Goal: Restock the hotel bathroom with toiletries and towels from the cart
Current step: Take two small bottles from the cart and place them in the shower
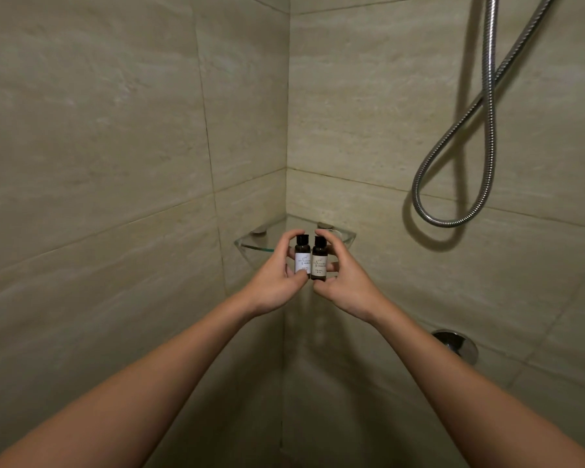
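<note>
Head view, frame centre: left hand (273, 282) pinches the white-labelled bottle (302, 257), right hand (347, 282) pinches the brown-labelled bottle (319, 261), before the glass corner shelf (250, 244). Bottles probably light, rigid, smooth; grip mid-body.

A small dark white-labelled bottle (302, 258) and a matching tan-labelled bottle (319, 261), both with black screw caps, are held upright side by side, almost touching, just in front of the glass corner shelf (250, 244). The white-labelled bottle is on the left. Both bases hang below the shelf's front rim.
</note>
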A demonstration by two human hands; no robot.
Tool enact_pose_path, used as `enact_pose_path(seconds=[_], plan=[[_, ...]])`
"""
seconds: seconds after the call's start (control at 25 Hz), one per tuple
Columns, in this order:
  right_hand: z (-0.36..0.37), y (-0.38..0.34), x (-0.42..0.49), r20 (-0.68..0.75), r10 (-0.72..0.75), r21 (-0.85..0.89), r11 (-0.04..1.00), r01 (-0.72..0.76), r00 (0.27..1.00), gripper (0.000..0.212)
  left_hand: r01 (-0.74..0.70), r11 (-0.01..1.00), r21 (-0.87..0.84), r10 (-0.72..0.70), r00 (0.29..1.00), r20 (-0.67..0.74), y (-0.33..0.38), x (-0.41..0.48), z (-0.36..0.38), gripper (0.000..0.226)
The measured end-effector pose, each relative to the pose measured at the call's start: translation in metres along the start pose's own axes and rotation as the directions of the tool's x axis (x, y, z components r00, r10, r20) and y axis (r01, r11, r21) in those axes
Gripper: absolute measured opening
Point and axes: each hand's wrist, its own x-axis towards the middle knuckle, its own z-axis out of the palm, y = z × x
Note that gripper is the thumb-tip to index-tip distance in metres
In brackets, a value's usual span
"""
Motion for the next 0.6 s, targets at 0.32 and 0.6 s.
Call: enact_pose_path(seconds=[0.32,0.6], plan=[[-0.012,0.0,0.06,-0.118,-0.046,-0.146,0.989,0.028,0.992,0.06,-0.105,0.982,0.156,0.108,0.994,-0.012,-0.016,0.063,-0.038,0.068],[-0.004,0.01,0.096,-0.113,-0.013,-0.191,0.982,-0.009,0.994,0.065,-0.106,0.982,0.154,0.108,0.994,-0.007,-0.045,0.095,-0.051,0.068]])
